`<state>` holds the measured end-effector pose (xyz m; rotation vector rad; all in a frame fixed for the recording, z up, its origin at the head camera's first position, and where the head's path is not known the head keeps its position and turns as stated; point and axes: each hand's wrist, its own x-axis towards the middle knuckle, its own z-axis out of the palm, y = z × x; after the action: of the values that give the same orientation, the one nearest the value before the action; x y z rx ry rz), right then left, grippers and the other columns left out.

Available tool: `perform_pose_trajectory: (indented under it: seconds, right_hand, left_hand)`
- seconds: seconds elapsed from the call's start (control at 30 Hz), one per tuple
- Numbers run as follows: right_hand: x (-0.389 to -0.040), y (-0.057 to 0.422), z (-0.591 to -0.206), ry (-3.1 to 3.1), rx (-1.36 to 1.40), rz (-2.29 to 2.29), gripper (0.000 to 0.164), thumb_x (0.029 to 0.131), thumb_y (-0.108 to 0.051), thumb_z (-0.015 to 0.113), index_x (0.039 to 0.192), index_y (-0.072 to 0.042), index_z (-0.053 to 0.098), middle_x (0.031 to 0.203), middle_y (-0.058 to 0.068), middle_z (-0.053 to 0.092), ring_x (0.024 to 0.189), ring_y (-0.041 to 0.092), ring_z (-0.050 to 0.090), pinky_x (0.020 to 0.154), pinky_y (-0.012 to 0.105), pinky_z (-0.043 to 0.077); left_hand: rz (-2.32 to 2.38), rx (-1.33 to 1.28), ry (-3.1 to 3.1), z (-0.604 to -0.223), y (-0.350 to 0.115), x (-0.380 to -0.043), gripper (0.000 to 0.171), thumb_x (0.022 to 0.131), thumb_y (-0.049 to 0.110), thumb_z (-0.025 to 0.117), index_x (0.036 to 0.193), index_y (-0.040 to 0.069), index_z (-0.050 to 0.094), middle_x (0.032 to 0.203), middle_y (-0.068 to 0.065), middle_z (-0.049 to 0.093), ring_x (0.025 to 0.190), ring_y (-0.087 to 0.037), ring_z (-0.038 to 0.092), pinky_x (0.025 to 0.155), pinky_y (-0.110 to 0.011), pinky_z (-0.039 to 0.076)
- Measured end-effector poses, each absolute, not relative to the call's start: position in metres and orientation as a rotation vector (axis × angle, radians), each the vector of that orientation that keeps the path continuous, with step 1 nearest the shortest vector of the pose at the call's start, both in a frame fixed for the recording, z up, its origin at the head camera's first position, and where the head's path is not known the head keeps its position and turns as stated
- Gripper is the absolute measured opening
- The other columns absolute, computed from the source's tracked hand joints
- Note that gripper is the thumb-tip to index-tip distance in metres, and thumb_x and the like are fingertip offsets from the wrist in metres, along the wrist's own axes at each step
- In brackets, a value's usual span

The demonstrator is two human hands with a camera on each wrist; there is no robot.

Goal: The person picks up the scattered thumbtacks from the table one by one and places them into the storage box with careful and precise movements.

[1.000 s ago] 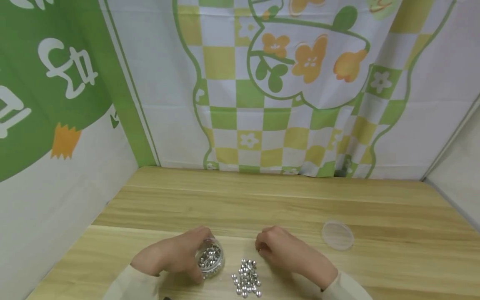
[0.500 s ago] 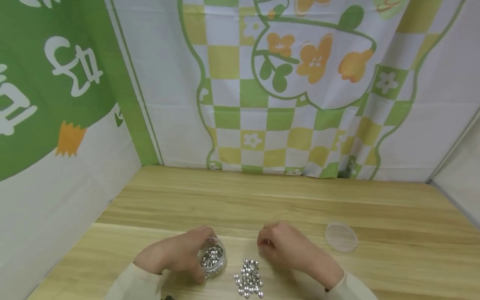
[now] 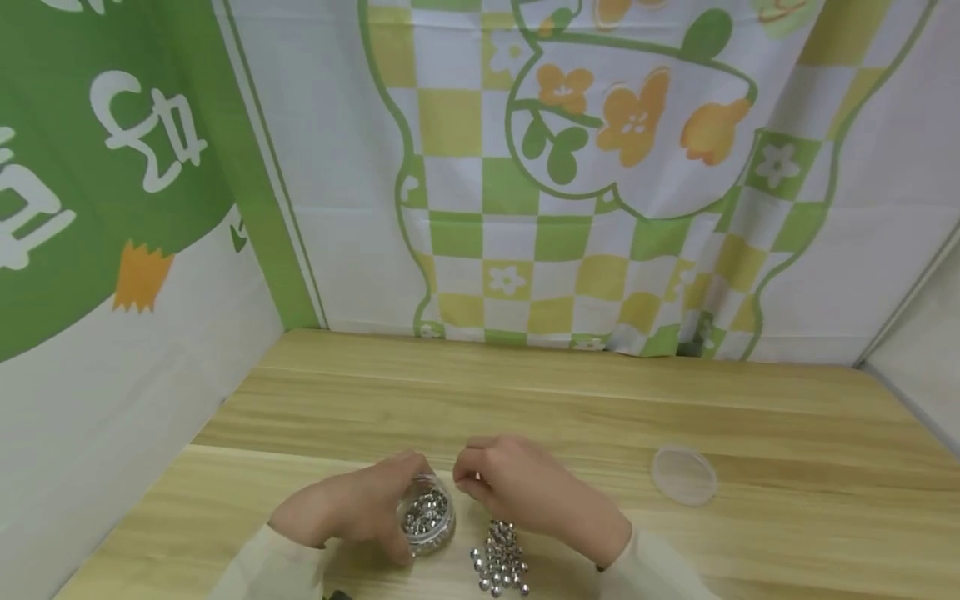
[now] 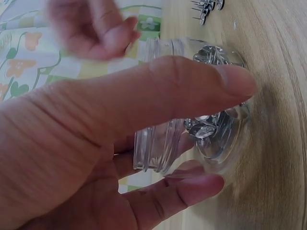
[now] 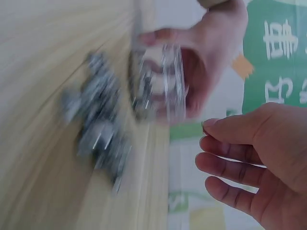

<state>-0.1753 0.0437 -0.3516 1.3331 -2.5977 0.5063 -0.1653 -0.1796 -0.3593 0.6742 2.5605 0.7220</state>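
My left hand [image 3: 352, 507] grips a clear screw-neck jar [image 3: 435, 546], thumb on one side and fingers round the other. Silver thumbtacks [image 4: 211, 125] lie in its bottom, visible through the wall. Just to the right of the jar's mouth is my right hand [image 3: 517, 483], thumb and index finger pinched together. A tiny dark sliver of a thumbtack [image 5: 203, 128] shows at those fingertips, most of it hidden. Below the right hand, a loose pile of silver thumbtacks [image 3: 498, 568] rests on the table; in the left wrist view some pins point sideways.
A clear round lid [image 3: 684, 475] lies flat on the wooden table [image 3: 480, 392], right of the hands. A patterned curtain [image 3: 510, 250] hangs along the table's back edge, with another cloth [image 3: 210, 325] on the left side.
The right hand has moved left from beside the pile to near the jar's mouth, now overlapping the pile's top. The left hand and jar stay in place; the head view has shifted slightly.
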Motion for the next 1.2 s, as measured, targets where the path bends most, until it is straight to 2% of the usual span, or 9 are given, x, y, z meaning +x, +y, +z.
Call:
perform_pose_trajectory:
  seconds: [0.13, 0.33, 0.53, 0.63, 0.77, 0.97, 1.07, 1.2]
  right_hand:
    - [-0.177, 0.020, -0.350, -2.570, 1.381, 0.480, 0.009, 0.092, -0.020, 0.066, 0.093, -0.017, 0.073, 0.089, -0.008, 0.070, 0.076, -0.002, 0.060, 0.069, 0.010, 0.049]
    - [-0.178, 0.014, -0.350, -2.576, 1.363, 0.474, 0.009, 0.091, -0.021, 0.067, 0.093, -0.017, 0.074, 0.089, -0.009, 0.070, 0.076, -0.002, 0.060, 0.069, 0.009, 0.049]
    - [-0.178, 0.019, -0.349, -2.608, 1.361, 0.522, 0.010, 0.091, -0.021, 0.067, 0.095, -0.016, 0.074, 0.089, -0.008, 0.070, 0.075, -0.003, 0.058, 0.068, 0.006, 0.047]
    - [-0.178, 0.026, -0.347, -2.608, 1.341, 0.556, 0.010, 0.091, -0.020, 0.067, 0.095, -0.016, 0.074, 0.091, -0.007, 0.070, 0.076, -0.002, 0.060, 0.068, 0.007, 0.048]
    - [-0.175, 0.043, -0.345, -2.597, 1.312, 0.579, 0.006, 0.090, -0.017, 0.067, 0.091, -0.015, 0.073, 0.088, -0.006, 0.070, 0.075, 0.000, 0.061, 0.066, 0.009, 0.049]
    - [-0.165, 0.077, -0.354, -2.654, 1.299, 0.591, 0.005, 0.089, -0.015, 0.068, 0.088, -0.015, 0.073, 0.085, -0.008, 0.069, 0.075, -0.002, 0.059, 0.066, 0.011, 0.050]
    - [-0.162, 0.089, -0.361, -2.682, 1.319, 0.578, 0.006, 0.088, -0.013, 0.068, 0.089, -0.015, 0.073, 0.084, -0.008, 0.069, 0.076, -0.003, 0.059, 0.068, 0.012, 0.051]
    - [-0.162, 0.096, -0.367, -2.693, 1.355, 0.560, 0.009, 0.087, -0.010, 0.068, 0.090, -0.016, 0.074, 0.086, -0.008, 0.070, 0.078, -0.003, 0.061, 0.071, 0.014, 0.053]
  left_hand:
    - [0.702, 0.720, 2.566, -0.360, -0.182, -0.167, 0.070, 0.052, 0.017, 0.088, 0.110, 0.013, 0.050, 0.109, 0.003, 0.053, 0.108, -0.018, 0.054, 0.100, -0.041, 0.049]
    - [0.719, 0.691, 2.554, -0.358, -0.179, -0.168, 0.074, 0.052, 0.017, 0.088, 0.115, 0.012, 0.050, 0.114, 0.001, 0.053, 0.113, -0.020, 0.053, 0.104, -0.047, 0.046]
    - [0.713, 0.712, 2.554, -0.357, -0.178, -0.167, 0.070, 0.053, 0.016, 0.088, 0.111, 0.013, 0.050, 0.108, 0.002, 0.053, 0.108, -0.019, 0.055, 0.101, -0.044, 0.049]
    - [0.717, 0.732, 2.566, -0.358, -0.177, -0.168, 0.067, 0.053, 0.016, 0.087, 0.110, 0.011, 0.052, 0.106, 0.002, 0.054, 0.104, -0.018, 0.056, 0.098, -0.041, 0.051]
    - [0.707, 0.757, 2.617, -0.361, -0.176, -0.168, 0.068, 0.054, 0.018, 0.085, 0.113, 0.008, 0.054, 0.107, 0.001, 0.056, 0.103, -0.019, 0.057, 0.096, -0.044, 0.051]
    - [0.709, 0.725, 2.690, -0.365, -0.174, -0.168, 0.083, 0.056, 0.021, 0.085, 0.128, 0.000, 0.051, 0.121, -0.011, 0.060, 0.113, -0.031, 0.057, 0.102, -0.053, 0.047]
    - [0.749, 0.695, 2.697, -0.368, -0.173, -0.170, 0.087, 0.059, 0.020, 0.084, 0.135, 0.003, 0.046, 0.128, -0.014, 0.059, 0.118, -0.033, 0.056, 0.104, -0.053, 0.046]
    - [0.849, 0.706, 2.708, -0.376, -0.171, -0.173, 0.083, 0.062, 0.018, 0.082, 0.135, 0.007, 0.043, 0.126, -0.014, 0.061, 0.112, -0.029, 0.060, 0.099, -0.050, 0.050]
